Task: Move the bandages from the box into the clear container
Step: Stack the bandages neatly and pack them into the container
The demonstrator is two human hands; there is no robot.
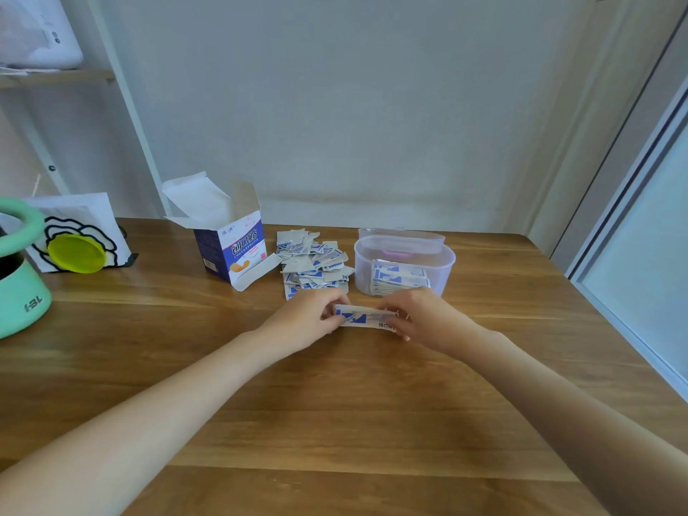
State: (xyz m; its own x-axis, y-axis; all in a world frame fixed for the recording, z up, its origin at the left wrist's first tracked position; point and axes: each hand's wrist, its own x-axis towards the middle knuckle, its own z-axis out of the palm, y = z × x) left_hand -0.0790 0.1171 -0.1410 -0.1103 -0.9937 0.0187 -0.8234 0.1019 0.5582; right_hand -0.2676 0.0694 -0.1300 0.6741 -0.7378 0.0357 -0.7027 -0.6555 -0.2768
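A: What's nearest, at the bottom of the frame?

B: Two bare forearms reaching up from the lower corners over a wooden surface (335,422), smooth planks with streaky brown grain.

A: And the hands?

B: At the centre, the left hand (303,324) and right hand (424,318) each pinch one end of a small stack of bandages (366,317), so both are closed on it. The stack is a flat paper strip, white with blue print, held low over the surface; whether it touches the wood I cannot tell.

A: Just beyond them?

B: A loose pile (312,266) of the same flat paper wrappers, heaped at odd angles, lying just above the left hand. To its right stands the clear container (404,266), a rounded tub of frosted, translucent plastic with a thick rim. A few wrapped bandages lie inside, stacked flat. Its lid (402,238), the same cloudy plastic with a pink part showing through, sits behind it.

A: And the box?

B: Left of the pile, the box (232,247) stands upright, thin cardboard, blue and white, top flaps open and one flap folded down onto the surface.

A: Farther left?

B: At the left edge a mint-green rounded pot (18,292), glossy. Behind it a white card (85,221) with black flower outlines and a yellow-green disc (76,253).
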